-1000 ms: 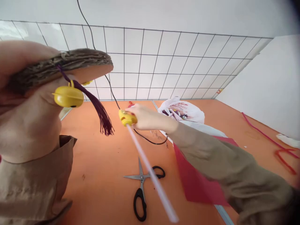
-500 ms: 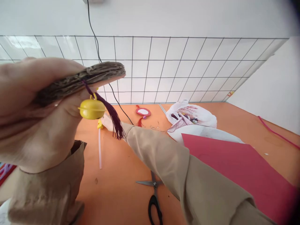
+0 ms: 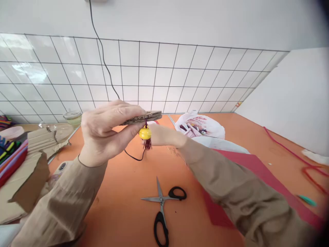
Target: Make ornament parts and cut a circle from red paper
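Observation:
My left hand (image 3: 110, 132) pinches a thick piece of layered cardboard (image 3: 154, 115) between thumb and fingers, edge towards me. From its edge hang a yellow bell (image 3: 145, 133) and a dark purple tassel (image 3: 147, 144). My right hand (image 3: 163, 134) reaches behind the bell from the right; its fingers are hidden by the bell and the left hand, so what they hold does not show. Below both hands, black-handled scissors (image 3: 161, 199) lie with spread blades on the orange table (image 3: 123, 212).
At left are a torn cardboard box (image 3: 28, 178), coloured craft sticks (image 3: 12, 157), a phone (image 3: 61, 168) and a lidded cup (image 3: 72, 118). A white plastic bag (image 3: 210, 125) and red sheet (image 3: 244, 168) lie right. A black cable (image 3: 104, 61) runs down the tiled wall.
My left hand has moved away from the camera and right with the cardboard and bell. My right hand, earlier at a yellow tool with a glue stick, has moved right behind the bell.

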A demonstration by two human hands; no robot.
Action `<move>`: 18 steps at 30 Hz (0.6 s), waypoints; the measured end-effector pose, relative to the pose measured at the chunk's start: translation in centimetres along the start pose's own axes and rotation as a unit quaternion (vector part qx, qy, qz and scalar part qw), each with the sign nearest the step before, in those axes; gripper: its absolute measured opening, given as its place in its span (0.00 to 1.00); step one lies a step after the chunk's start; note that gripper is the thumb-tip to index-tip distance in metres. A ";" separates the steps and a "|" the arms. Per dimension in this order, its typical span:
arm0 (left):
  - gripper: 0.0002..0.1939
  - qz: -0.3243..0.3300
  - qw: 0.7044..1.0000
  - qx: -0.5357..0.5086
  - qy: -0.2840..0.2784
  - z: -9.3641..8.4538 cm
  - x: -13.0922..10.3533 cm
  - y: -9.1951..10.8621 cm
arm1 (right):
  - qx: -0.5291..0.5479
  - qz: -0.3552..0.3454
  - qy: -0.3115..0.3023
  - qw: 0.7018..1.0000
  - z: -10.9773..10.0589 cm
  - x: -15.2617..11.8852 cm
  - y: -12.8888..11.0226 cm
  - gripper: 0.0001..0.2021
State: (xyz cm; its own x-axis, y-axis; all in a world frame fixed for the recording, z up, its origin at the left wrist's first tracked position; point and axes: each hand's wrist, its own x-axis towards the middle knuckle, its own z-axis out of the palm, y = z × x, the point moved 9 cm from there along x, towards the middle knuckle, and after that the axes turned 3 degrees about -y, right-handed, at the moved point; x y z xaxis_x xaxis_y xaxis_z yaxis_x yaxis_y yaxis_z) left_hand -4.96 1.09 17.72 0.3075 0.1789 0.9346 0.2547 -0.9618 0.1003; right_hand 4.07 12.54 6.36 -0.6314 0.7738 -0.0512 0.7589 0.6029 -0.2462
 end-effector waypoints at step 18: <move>0.13 -0.053 0.986 -0.139 -0.079 6.5 -1.8 -0.8 | 0.016 -0.202 0.469 0.860 -7.6 -15.8 -2.9 0.04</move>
State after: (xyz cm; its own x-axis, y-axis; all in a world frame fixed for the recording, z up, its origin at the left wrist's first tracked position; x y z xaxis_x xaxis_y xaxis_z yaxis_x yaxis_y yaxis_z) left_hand 0.25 2.91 13.78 0.4374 0.2901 0.8512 0.0380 -0.9516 0.3049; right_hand 13.04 0.07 15.21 -0.4246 0.3275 0.8440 0.4930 0.8656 -0.0879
